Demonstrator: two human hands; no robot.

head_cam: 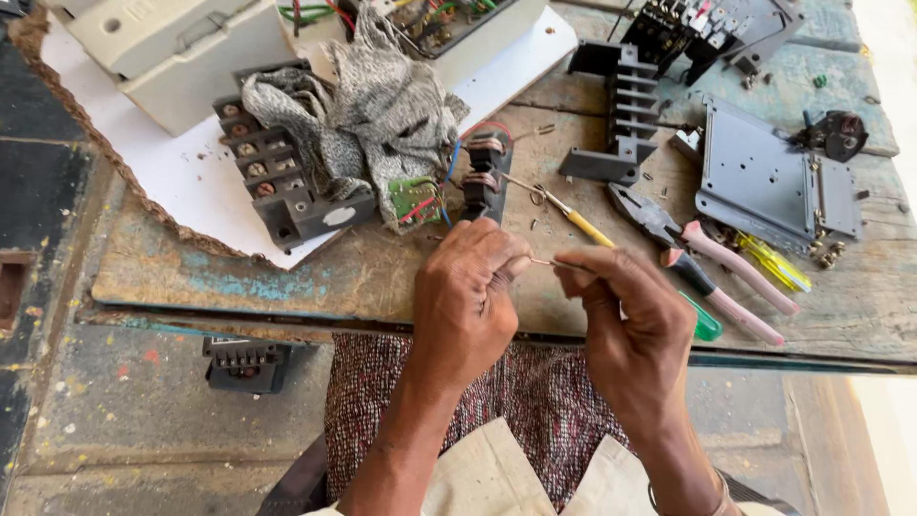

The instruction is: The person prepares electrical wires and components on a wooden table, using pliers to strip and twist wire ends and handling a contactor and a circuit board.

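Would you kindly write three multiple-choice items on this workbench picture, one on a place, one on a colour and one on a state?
1. Where do the pliers lie?
A. on the bench right of the hands
B. on the floor
C. on the grey cloth

2. What colour are the plier grips?
A. blue
B. pink
C. black

3. How is the thin wire held?
A. lying loose on the bench
B. by one hand only
C. pinched between both hands

Key: 1 A, they rest on the wooden bench beside the right hand. 2 B, both grips are pale pink. 3 C, left hand and right hand each pinch an end.
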